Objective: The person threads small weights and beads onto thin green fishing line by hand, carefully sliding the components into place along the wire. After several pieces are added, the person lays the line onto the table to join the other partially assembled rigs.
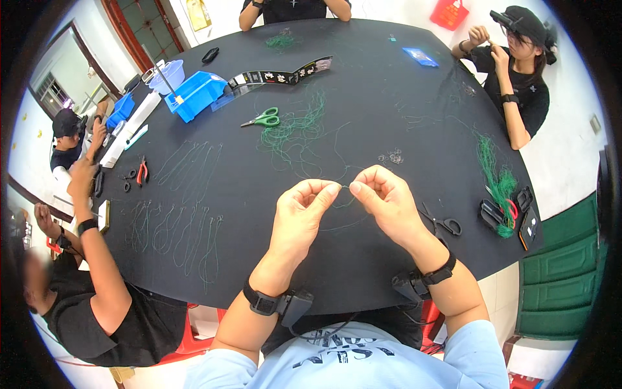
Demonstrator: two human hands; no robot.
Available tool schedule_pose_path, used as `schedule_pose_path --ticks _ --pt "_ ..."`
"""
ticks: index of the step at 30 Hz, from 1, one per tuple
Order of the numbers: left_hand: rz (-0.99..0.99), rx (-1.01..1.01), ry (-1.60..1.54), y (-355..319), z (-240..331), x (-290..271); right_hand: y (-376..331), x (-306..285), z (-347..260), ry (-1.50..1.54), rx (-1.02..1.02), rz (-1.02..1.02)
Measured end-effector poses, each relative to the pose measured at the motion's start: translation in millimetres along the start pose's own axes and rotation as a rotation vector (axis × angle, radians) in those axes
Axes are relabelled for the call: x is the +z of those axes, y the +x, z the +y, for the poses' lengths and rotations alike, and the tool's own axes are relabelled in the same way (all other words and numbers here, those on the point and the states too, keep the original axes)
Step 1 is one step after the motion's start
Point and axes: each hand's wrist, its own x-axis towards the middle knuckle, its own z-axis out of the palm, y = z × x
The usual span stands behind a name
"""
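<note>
My left hand (299, 214) and my right hand (385, 200) meet above the black table (363, 104), fingertips almost touching. Both pinch a thin green thread (345, 188) that trails down onto the tabletop. A loose tangle of green thread (295, 133) lies just beyond my hands. Small metal rings (391, 157) sit a little past my right hand. Black scissors (444, 223) lie close to my right wrist.
Rows of looped green threads (181, 227) lie at the left. Green-handled scissors (262, 119), a blue bin (194, 94), red pliers (142, 172) and a green thread bundle (497, 178) are about. Other people sit at the left, far side and right.
</note>
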Motion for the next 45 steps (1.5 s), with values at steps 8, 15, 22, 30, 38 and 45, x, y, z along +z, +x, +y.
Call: schedule_pose_path --ticks 8,15,22,30,38,45 --pt "-0.021 -0.031 -0.083 1 0 0 0 -1 7 -0.159 -0.168 0.016" --pt "-0.062 -0.068 -0.089 2 -1 -4 2 -2 6 -0.201 -0.128 0.039" --pt "-0.076 0.092 0.004 2 3 -6 3 -14 -2 -0.062 0.004 -0.017" --pt "-0.220 0.123 0.006 1 2 -7 3 -4 -1 -0.158 -0.157 0.026" --pt "-0.104 0.126 0.055 3 -8 -4 2 -9 -2 -0.405 -0.361 0.059" --pt "-0.045 0.097 0.090 3 -6 -5 3 -17 -10 -0.310 -0.265 0.140"
